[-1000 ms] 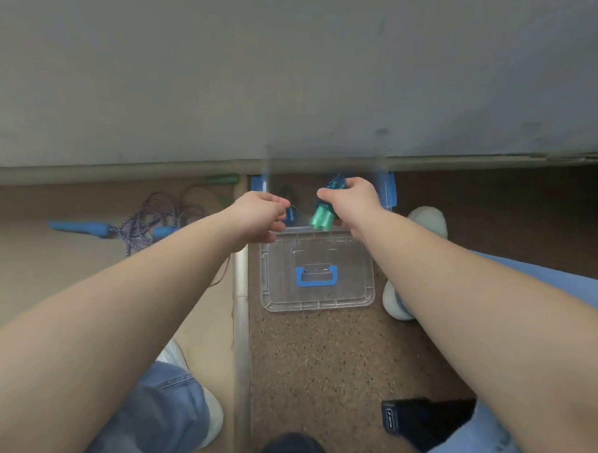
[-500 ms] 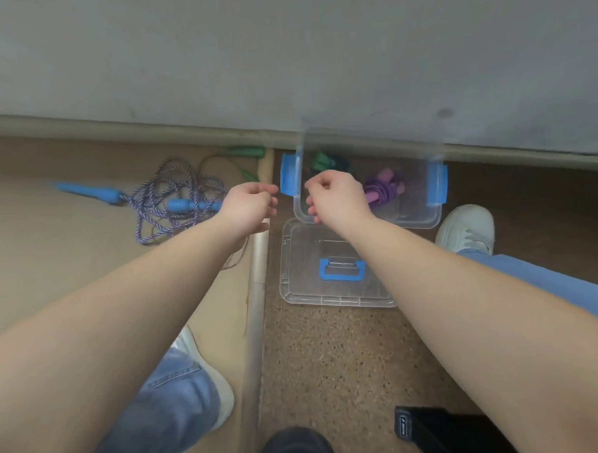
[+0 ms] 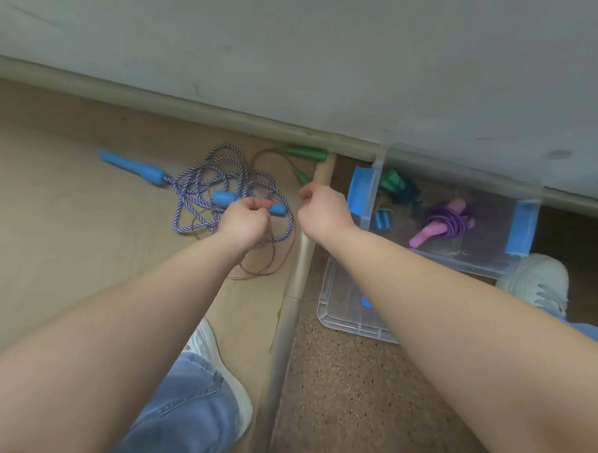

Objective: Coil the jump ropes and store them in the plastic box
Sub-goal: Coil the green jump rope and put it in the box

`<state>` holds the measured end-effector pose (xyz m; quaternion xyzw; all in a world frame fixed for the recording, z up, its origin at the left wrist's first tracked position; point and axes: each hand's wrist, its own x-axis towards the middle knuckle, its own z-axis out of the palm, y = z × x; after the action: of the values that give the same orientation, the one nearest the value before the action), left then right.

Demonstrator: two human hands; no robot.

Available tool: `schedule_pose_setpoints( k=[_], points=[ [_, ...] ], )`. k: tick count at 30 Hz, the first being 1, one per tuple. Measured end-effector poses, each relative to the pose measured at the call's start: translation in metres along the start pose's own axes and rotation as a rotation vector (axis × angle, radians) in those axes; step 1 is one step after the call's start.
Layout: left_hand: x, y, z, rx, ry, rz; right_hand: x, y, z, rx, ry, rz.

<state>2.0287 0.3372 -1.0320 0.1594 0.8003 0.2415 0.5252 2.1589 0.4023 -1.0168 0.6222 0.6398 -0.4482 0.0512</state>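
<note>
L hand (image 3: 244, 220) curled over blue-handled rope (image 3: 203, 188), can't tell if gripping. R hand (image 3: 325, 213) fisted, nothing in it; plastic box (image 3: 487, 267) just right, green-handled rope (image 3: 304, 154) just beyond.

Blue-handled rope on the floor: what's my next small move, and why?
Probably close the left hand on the near blue handle at its fingers and lift it. The blue-handled rope lies loose and tangled outside the plastic box, while the purple rope already sits coiled inside.

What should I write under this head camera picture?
Left hand and right hand near tangled blue-handled rope; other ropes lie in the plastic box.
</note>
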Motion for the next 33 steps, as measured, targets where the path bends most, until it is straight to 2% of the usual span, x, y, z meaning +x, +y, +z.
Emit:
schedule_pose_setpoints(
  k=[3,8,11,15,19,21,23,25,27,30,33],
  points=[
    [0.019,-0.002,-0.007,0.077,0.054,0.067,0.027,-0.007,0.012,-0.152,0.044,-0.074],
    [0.060,0.019,-0.016,0.399,0.179,0.385,0.076,-0.011,0.018,-0.439,0.078,-0.242],
    [0.080,0.035,-0.015,0.524,0.136,0.504,0.093,-0.012,0.018,-0.611,0.062,-0.242],
    [0.106,0.038,-0.007,0.661,0.029,0.489,0.100,-0.009,0.021,-0.757,0.026,-0.153],
    [0.121,0.028,0.002,0.905,0.075,0.485,0.103,0.000,0.021,-0.763,-0.020,-0.130],
    [0.118,0.025,0.003,0.942,0.117,0.489,0.103,0.002,0.021,-0.658,-0.057,-0.106],
    [0.109,0.024,0.004,0.878,0.214,0.509,0.101,0.002,0.020,-0.448,-0.077,-0.050],
    [0.097,0.023,0.006,0.693,0.275,0.509,0.094,-0.002,0.014,-0.191,-0.061,0.012],
    [0.080,0.023,0.012,0.486,0.153,0.393,0.082,-0.008,0.008,0.031,-0.032,0.057],
    [0.047,0.024,0.016,0.180,-0.136,0.200,0.057,-0.018,-0.002,0.142,-0.029,0.022],
    [0.019,0.026,0.010,-0.200,-0.261,0.090,0.027,-0.023,-0.017,0.331,-0.113,0.028]
  ],
)
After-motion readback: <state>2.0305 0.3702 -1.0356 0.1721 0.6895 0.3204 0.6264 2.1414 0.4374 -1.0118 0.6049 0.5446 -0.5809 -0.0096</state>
